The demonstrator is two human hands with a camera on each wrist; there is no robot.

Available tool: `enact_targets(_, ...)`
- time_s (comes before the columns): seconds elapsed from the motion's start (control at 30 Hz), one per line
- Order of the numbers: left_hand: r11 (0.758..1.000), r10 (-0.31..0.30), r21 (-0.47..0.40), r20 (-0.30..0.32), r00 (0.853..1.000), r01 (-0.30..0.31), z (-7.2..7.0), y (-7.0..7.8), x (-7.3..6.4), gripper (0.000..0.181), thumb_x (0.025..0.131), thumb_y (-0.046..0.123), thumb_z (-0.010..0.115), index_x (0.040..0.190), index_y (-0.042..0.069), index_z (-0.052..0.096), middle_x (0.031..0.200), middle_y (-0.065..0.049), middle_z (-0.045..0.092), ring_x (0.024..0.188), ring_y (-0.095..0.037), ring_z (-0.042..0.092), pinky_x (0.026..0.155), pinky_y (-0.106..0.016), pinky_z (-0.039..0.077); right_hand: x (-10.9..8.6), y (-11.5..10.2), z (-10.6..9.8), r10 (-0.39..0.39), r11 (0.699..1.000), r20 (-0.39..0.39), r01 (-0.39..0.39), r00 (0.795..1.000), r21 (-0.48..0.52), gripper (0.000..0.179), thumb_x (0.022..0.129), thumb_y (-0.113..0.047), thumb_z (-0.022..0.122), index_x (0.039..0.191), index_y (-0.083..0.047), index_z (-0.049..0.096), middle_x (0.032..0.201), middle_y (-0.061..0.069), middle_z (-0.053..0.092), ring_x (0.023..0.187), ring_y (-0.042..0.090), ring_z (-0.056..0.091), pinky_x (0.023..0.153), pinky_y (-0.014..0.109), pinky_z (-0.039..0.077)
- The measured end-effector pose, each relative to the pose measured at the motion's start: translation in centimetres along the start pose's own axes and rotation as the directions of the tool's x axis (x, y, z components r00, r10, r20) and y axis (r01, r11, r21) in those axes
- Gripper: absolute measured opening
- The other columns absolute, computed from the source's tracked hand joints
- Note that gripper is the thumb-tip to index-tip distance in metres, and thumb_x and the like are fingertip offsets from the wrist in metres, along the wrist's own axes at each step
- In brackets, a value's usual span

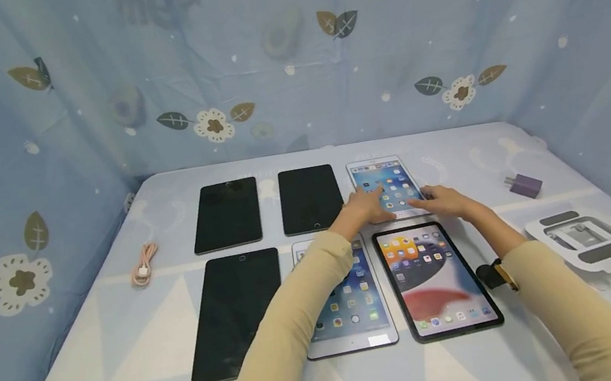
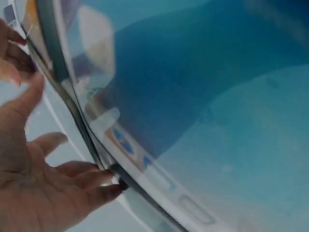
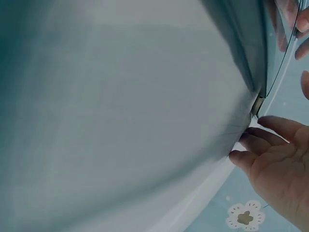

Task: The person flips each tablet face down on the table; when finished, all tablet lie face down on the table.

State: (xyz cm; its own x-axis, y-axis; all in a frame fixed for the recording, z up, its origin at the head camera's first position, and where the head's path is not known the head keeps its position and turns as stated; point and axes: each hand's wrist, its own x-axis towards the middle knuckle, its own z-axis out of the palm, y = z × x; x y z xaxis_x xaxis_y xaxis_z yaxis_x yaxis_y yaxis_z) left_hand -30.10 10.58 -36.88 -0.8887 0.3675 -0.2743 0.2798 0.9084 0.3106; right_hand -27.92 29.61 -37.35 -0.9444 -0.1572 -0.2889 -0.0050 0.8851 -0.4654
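Between left fingers and right fingers, loosely spread, gripping nothing, lies the far white tablet.

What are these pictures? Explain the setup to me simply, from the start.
There is no machine here, just a person's bare left hand and right hand. The wide picture comes from a camera worn on the head, looking forward and down. The other two come from cameras on the wrists, each showing that hand close up.

On the patterned table lie six tablets in two rows, three lit and three dark, plus a pink cable, a purple plug and a white stand.

Both hands are at the lower part of the back-right tablet, which lies flat; I cannot tell whether either grips it.
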Motion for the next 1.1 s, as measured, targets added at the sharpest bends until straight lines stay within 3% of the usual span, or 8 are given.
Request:
enact_targets(0.23, 0.993, -0.055, 0.109, 0.014, 0.998, 0.053, 0.5, 0.5, 1.5, 0.079, 0.091, 0.058, 0.053, 0.154, 0.021, 0.025, 0.159, -0.013, 0.023, 0.149, -0.033, 0.015, 0.119, -0.04, 0.025, 0.1, -0.2, -0.1, 0.008, 0.997, 0.013, -0.009, 1.0, 0.082, 0.072, 0.101, -0.032, 0.041, 0.142, 0.022, 0.018, 0.15, 0.041, 0.009, 0.139, 0.056, 0.014, 0.114, 0.062, 0.019)
enact_targets(0.33, 0.988, 0.001, 0.157, -0.006, 1.0, 0.0, 2.1, -0.5, 4.6, 0.08, 0.088, 0.063, 0.053, 0.152, 0.019, 0.032, 0.156, -0.007, 0.034, 0.148, -0.035, 0.017, 0.121, -0.039, 0.019, 0.3, -0.4, -0.3, 0.049, 0.97, 0.046, -0.059, 0.998, 0.238, 0.069, 0.102, -0.027, 0.039, 0.144, 0.02, 0.012, 0.153, 0.036, -0.001, 0.142, 0.054, 0.004, 0.116, 0.061, 0.012)
enact_targets(0.47, 0.987, 0.08, 0.138, 0.013, 0.997, -0.081, 1.7, -1.1, 4.1, 0.076, 0.091, 0.057, 0.055, 0.15, 0.015, 0.034, 0.153, -0.004, 0.039, 0.147, -0.035, 0.02, 0.122, -0.041, 0.012, 0.5, -0.2, -0.3, 0.084, 0.868, 0.058, -0.102, 0.995, 0.485, 0.064, 0.102, -0.02, 0.037, 0.146, 0.017, 0.009, 0.157, 0.029, -0.007, 0.145, 0.046, -0.005, 0.119, 0.056, 0.004)
enact_targets(0.57, 0.994, 0.098, 0.05, 0.061, 0.993, -0.101, -0.3, -0.7, 1.0, 0.073, 0.095, 0.047, 0.055, 0.152, 0.01, 0.028, 0.157, -0.006, 0.032, 0.148, -0.034, 0.015, 0.122, -0.043, 0.011, 0.3, 0.1, -0.5, 0.076, 0.748, 0.006, -0.061, 0.997, 0.661, 0.057, 0.102, -0.013, 0.036, 0.146, 0.016, 0.014, 0.154, 0.029, 0.021, 0.142, 0.029, 0.032, 0.119, 0.039, 0.025)
enact_targets(0.67, 0.99, 0.135, -0.047, 0.063, 0.989, -0.132, -0.9, -1.1, 0.1, 0.074, 0.096, 0.044, 0.054, 0.153, 0.008, 0.023, 0.159, -0.009, 0.027, 0.149, -0.035, 0.012, 0.122, -0.044, 0.014, -0.1, 0.0, -0.8, 0.063, 0.614, -0.052, 0.002, 0.997, 0.789, 0.053, 0.101, -0.006, 0.036, 0.145, 0.017, 0.019, 0.119, 0.014, 0.06, 0.101, 0.005, 0.061, 0.091, 0.019, 0.049)
enact_targets(0.77, 0.984, 0.147, -0.109, 0.06, 0.987, -0.14, -1.0, -1.1, 0.0, 0.074, 0.097, 0.044, 0.053, 0.153, 0.007, 0.023, 0.159, -0.01, 0.026, 0.148, -0.032, 0.016, 0.121, -0.042, 0.019, -0.5, -0.3, -1.3, 0.057, 0.525, -0.096, 0.051, 0.994, 0.85, 0.052, 0.099, -0.001, 0.041, 0.144, 0.017, 0.022, 0.086, -0.008, 0.063, 0.075, -0.001, 0.062, 0.068, 0.014, 0.053)
enact_targets(0.93, 0.967, 0.171, -0.196, 0.041, 0.984, -0.16, -0.8, -0.7, 0.2, 0.073, 0.097, 0.044, 0.052, 0.153, 0.009, 0.023, 0.158, -0.01, 0.027, 0.146, -0.026, 0.026, 0.118, -0.037, 0.027, -1.4, -0.8, -2.5, 0.048, 0.426, -0.142, 0.108, 0.989, 0.898, 0.046, 0.095, 0.004, 0.049, 0.137, 0.016, 0.033, 0.08, -0.008, 0.067, 0.073, 0.002, 0.066, 0.066, 0.015, 0.055)
enact_targets(1.1, 0.949, 0.22, -0.241, 0.042, 0.975, -0.204, -0.6, 0.3, 0.6, 0.072, 0.098, 0.045, 0.049, 0.154, 0.01, 0.021, 0.159, -0.011, 0.026, 0.146, -0.026, 0.027, 0.118, -0.036, 0.027, -2.5, -0.3, -3.9, 0.015, 0.384, -0.184, 0.164, 0.983, 0.908, 0.018, 0.092, 0.001, 0.058, 0.111, 0.001, 0.06, 0.082, -0.005, 0.071, 0.073, 0.006, 0.069, 0.067, 0.017, 0.056)
